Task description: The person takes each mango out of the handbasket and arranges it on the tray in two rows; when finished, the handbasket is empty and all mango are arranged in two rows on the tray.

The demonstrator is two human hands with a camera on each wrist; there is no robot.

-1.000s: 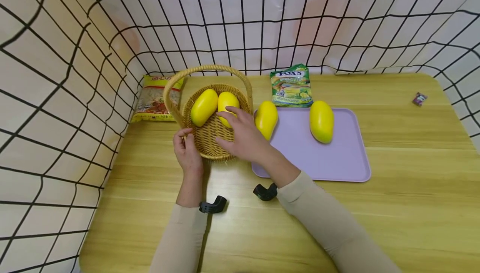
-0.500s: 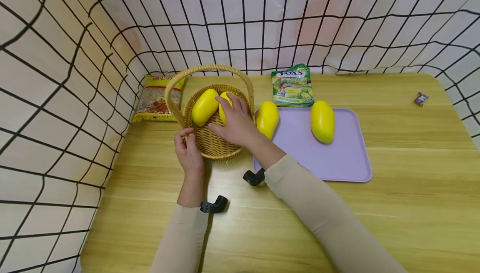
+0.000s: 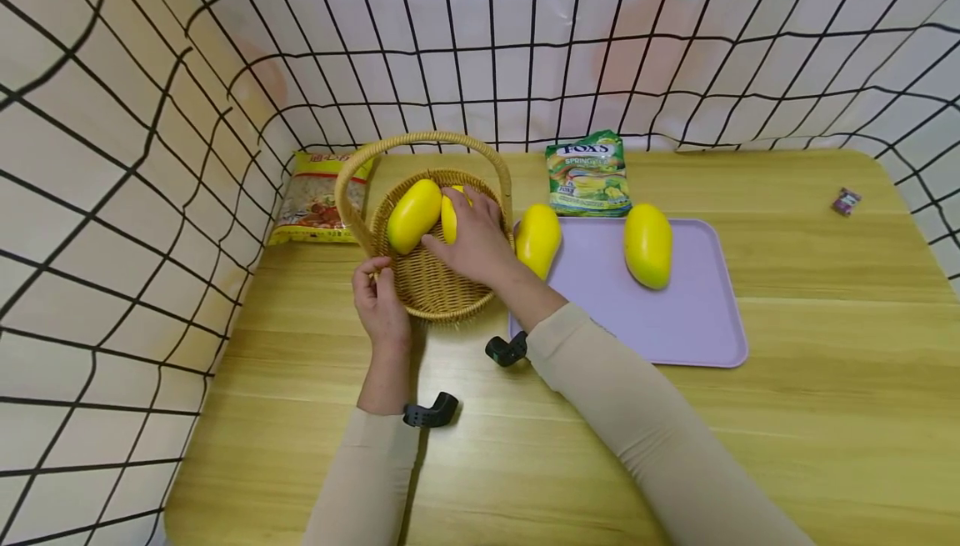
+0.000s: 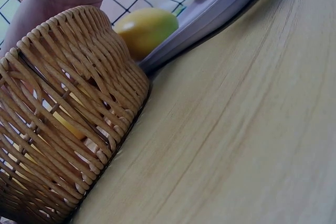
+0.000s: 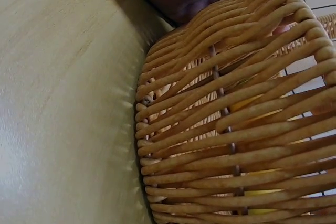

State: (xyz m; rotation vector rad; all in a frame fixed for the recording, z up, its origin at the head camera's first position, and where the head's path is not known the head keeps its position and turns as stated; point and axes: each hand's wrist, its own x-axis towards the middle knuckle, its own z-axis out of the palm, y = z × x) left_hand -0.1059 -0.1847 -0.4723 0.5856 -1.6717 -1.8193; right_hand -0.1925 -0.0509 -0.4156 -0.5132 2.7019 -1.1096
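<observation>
A wicker basket (image 3: 435, 288) with a tall arched handle stands on the table, two yellow mangoes inside. My left hand (image 3: 381, 306) holds the basket's near-left rim with curled fingers. Reaching in from the right, my right hand (image 3: 478, 242) grips the right-hand mango (image 3: 449, 219), its fingers over the top and thumb on the near side; the hand covers most of that fruit. The other mango (image 3: 415, 216) lies beside it, tilted. Both wrist views mainly show the woven wall, the left one of the basket (image 4: 68, 108), the right one its other side.
A lilac tray (image 3: 622, 321) lies right of the basket; one mango (image 3: 537, 237) is at its left edge, another mango (image 3: 648, 246) farther right. Behind are a green candy bag (image 3: 588, 175) and a yellow food packet (image 3: 318, 200). A small wrapped sweet (image 3: 846, 201) lies far right. Black netting surrounds the table.
My right hand has moved farther up and over the right-hand mango in the basket, its fingers now closed around it. My left hand keeps its place at the basket's rim.
</observation>
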